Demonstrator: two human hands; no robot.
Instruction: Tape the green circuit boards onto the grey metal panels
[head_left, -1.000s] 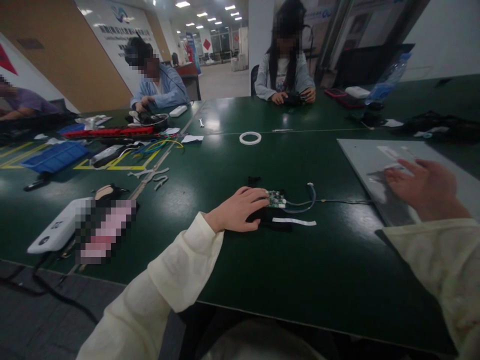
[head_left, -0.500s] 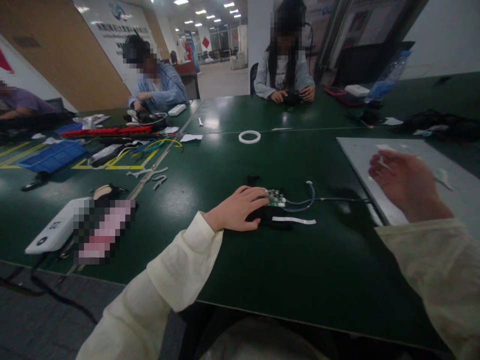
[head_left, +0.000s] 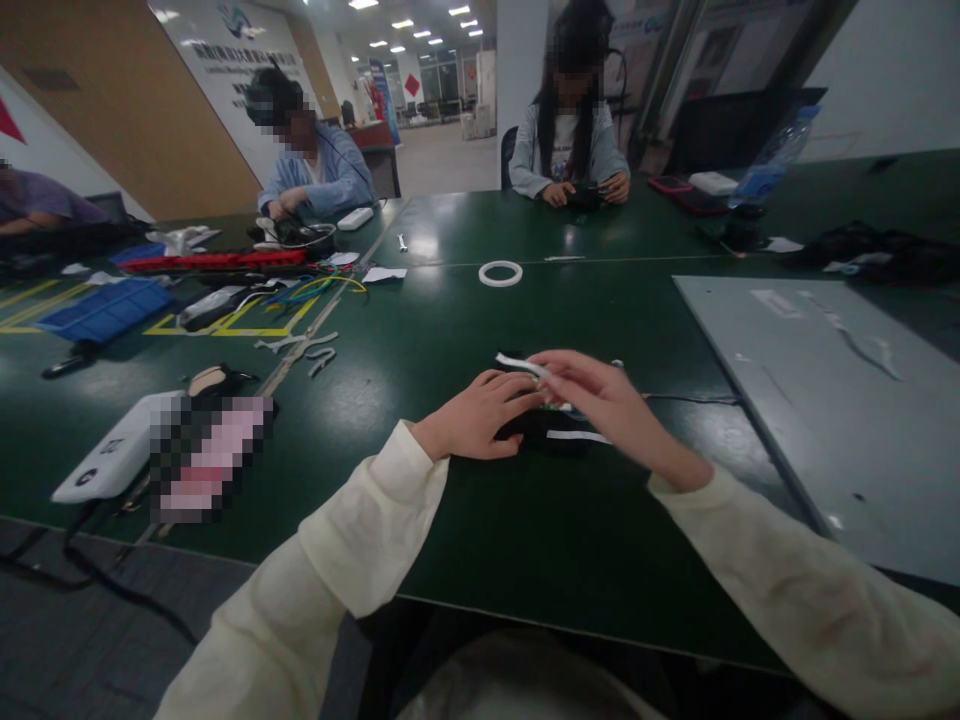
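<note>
Resting on a black object point(head_left: 534, 426) on the green table, my left hand point(head_left: 484, 414) has its fingers spread over the object's left part. A small green circuit board, mostly covered by my hands, lies on that black object. My right hand point(head_left: 592, 393) is just above the board, its fingertips pinching a short white strip point(head_left: 517, 362) that points left over my left fingers. Another white strip point(head_left: 577, 436) lies along the near side of the black object, partly behind my right hand.
A grey board point(head_left: 817, 400) covers the right side, with a cable piece point(head_left: 862, 345) on it. Beyond my hands lies a white ring point(head_left: 500, 274). To the left are a white device point(head_left: 120, 448), a blue basket point(head_left: 109, 310) and wires. Several people sit across the table.
My right hand has moved left from over the grey board to beside my left hand, with the white strip in its fingers. My left hand has stayed in place.
</note>
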